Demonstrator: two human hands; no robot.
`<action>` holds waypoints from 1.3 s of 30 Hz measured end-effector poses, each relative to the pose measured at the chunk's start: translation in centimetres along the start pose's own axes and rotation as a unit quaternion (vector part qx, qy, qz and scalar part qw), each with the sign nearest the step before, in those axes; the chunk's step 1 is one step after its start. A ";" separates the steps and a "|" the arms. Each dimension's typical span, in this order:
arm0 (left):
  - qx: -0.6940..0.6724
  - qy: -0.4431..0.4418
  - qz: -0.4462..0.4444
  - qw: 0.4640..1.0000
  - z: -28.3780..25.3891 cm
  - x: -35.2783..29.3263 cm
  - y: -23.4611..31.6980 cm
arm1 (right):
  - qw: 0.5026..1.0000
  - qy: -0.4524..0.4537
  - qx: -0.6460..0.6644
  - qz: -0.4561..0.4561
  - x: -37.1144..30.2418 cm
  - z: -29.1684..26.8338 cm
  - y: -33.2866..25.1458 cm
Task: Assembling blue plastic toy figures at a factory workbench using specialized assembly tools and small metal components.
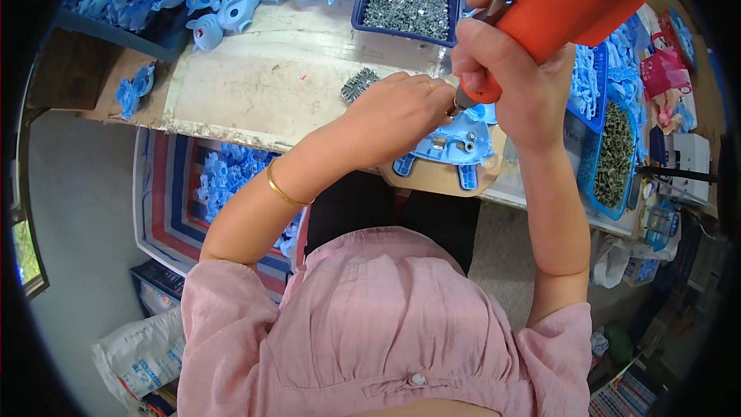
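My right hand (pixel 513 81) is wrapped round a red power screwdriver (pixel 567 11), whose body tilts so that its bit points down and to the left. The bit's tip meets the fingers of my left hand (pixel 401 112), which are closed over a light blue plastic part (pixel 455 144). What those fingers pinch, if anything, is hidden. The part lies on a tan board (pixel 490 174) at the table's front edge. Just left of my left hand sits a small dark cluster of metal pieces (pixel 358 85), perhaps screws.
A dark blue tray (pixel 360 9) of small metal pieces stands at the back. Blue plastic parts (pixel 239 0) pile up at the far left. At right is a blue basket (pixel 593 174) of screw-like pieces. A striped bag (pixel 158 193) of blue parts sits below the table.
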State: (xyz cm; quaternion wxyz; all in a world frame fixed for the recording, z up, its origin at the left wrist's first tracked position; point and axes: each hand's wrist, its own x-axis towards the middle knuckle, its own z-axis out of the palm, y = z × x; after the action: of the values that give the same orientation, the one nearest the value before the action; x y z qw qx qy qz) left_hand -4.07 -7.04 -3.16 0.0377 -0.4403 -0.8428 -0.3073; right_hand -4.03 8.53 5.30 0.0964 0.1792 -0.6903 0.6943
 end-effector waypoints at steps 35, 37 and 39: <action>0.013 0.046 -0.073 0.996 2.0 -3.0 -0.4 | 0.998 0.057 0.030 0.006 -3.0 1.9 4.5; 0.015 0.052 -0.063 0.997 1.9 -2.9 -0.4 | 0.998 0.043 0.041 0.023 -2.7 1.6 3.7; 0.017 0.059 -0.052 0.997 1.7 -3.0 -0.2 | 1.000 -0.004 0.021 0.017 -2.3 1.6 2.4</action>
State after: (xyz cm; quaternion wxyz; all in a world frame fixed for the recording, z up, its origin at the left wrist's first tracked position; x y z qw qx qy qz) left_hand -2.01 -8.34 -5.63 0.0788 -0.3767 -0.8660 -0.3193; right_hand -2.65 7.15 2.16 0.0781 0.1719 -0.6793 0.7092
